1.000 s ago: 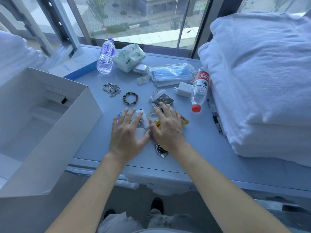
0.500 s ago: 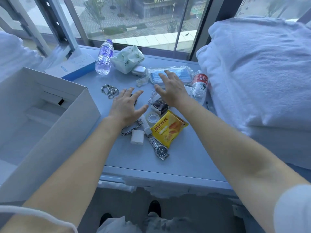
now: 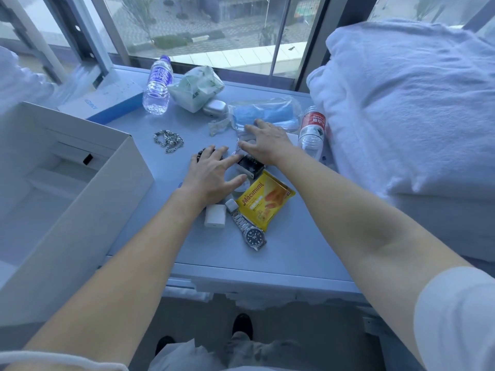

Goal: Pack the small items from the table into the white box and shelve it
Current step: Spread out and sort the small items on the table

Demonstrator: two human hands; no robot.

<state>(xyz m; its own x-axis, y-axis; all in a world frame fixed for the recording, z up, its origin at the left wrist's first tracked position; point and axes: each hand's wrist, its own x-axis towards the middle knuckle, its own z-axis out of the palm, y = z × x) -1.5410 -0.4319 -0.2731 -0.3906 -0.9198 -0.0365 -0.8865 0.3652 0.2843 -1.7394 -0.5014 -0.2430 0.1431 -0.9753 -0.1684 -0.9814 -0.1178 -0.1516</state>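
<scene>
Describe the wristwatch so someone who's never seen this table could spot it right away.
Start at the open white box on the left, then look right along the table's near edge. The wristwatch lies beside the yellow snack packet; it alone has a dark round dial and a metal link band.

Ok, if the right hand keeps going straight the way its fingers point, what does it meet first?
Probably the bagged blue face masks: the right hand points up-left, fingertips already at the bag's near edge. Height above it is unclear.
</scene>
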